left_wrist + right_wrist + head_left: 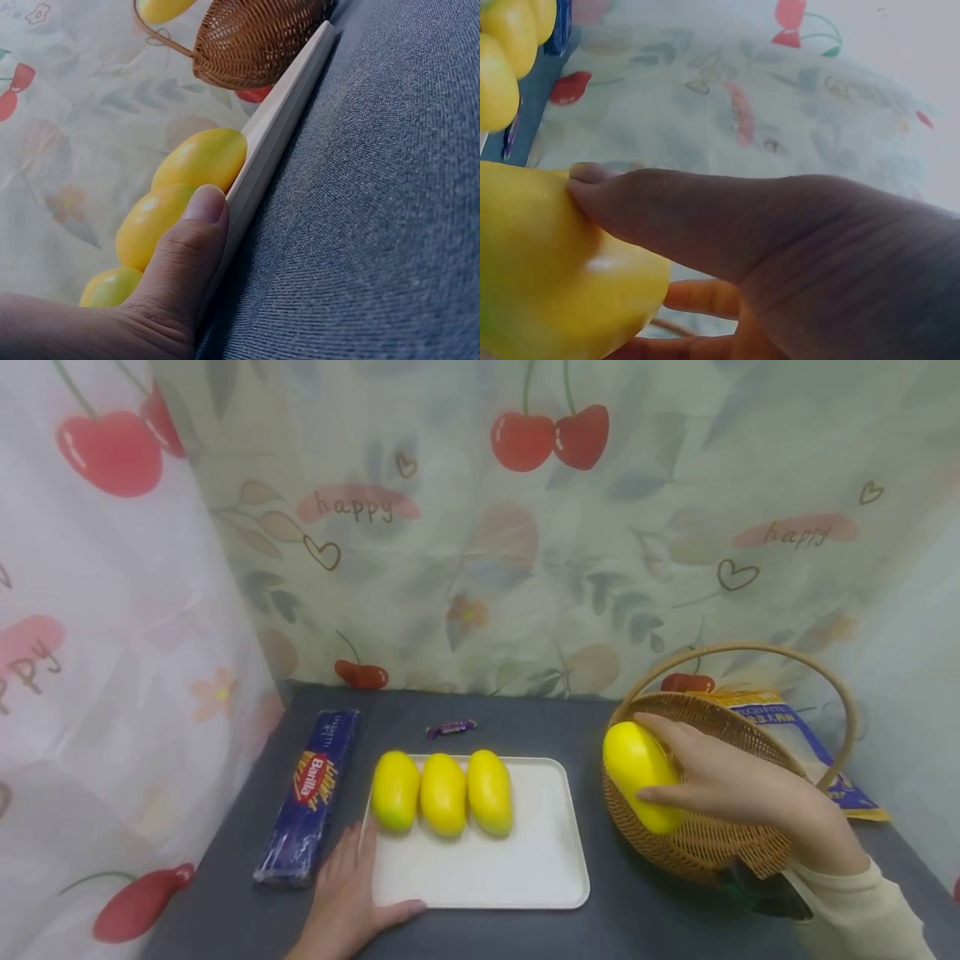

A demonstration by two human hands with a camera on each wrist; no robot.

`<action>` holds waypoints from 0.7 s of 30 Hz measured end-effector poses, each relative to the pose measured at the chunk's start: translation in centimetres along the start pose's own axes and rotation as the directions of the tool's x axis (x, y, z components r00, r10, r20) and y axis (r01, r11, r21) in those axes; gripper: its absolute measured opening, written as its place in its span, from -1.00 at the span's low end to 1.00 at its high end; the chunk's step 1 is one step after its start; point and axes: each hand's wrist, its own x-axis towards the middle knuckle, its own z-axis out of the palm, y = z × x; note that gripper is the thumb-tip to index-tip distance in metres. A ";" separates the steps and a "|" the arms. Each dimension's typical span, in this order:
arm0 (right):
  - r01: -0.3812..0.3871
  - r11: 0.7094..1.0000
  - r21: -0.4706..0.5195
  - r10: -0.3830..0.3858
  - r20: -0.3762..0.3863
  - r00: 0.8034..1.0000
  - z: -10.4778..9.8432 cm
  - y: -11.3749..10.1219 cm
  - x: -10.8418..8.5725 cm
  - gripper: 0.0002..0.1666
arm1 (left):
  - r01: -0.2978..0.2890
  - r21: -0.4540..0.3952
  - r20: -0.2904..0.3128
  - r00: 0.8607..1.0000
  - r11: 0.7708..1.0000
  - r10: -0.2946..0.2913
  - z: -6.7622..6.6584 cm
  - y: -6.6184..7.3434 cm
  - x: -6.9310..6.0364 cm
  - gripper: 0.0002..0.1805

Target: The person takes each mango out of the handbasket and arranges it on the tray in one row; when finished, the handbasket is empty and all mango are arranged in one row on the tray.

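Observation:
Three yellow mangoes [444, 795] lie side by side on the left half of a white rectangular tray [536, 868]. My left hand [348, 885] rests at the tray's lower left corner, fingers stretched along its left side and thumb along the front edge. A fourth mango [641, 777] is held up in my right hand [723, 777], over the left part of a wicker basket [697, 843]. In the right wrist view the thumb presses on this mango's [547, 277] side, with fingers partly hidden behind it. The basket's inside is mostly hidden by the right arm.
Left of the tray lies a blue pack of Barilla spaghetti [311, 797]. A small purple wrapped candy [451, 727] sits behind the tray. Behind the basket, with its tall arched handle [750, 647], lies a blue and yellow bag [813, 743]. A dark green object [772, 893] shows under the right forearm.

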 end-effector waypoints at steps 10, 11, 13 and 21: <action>0.019 0.999 0.043 -0.017 -0.033 0.999 2.4 -2.1 1.3 0.02 | 0.016 -0.001 0.017 1.000 1.000 -0.016 0.1 -0.1 0.2 0.54; 0.014 0.999 0.045 -0.013 -0.034 0.999 2.6 -2.3 1.4 0.01 | 0.016 -0.002 0.018 1.000 1.000 -0.016 0.1 -0.1 0.2 0.54; -0.003 0.998 0.058 0.006 -0.038 0.999 3.2 -2.7 1.6 -0.01 | 0.011 -0.006 0.014 1.000 1.000 -0.011 0.0 0.0 0.2 0.54; -0.033 0.997 0.066 0.039 -0.090 0.995 6.9 -3.8 3.2 -0.07 | -0.006 -0.002 -0.009 1.000 1.000 0.006 0.1 -0.2 0.1 0.51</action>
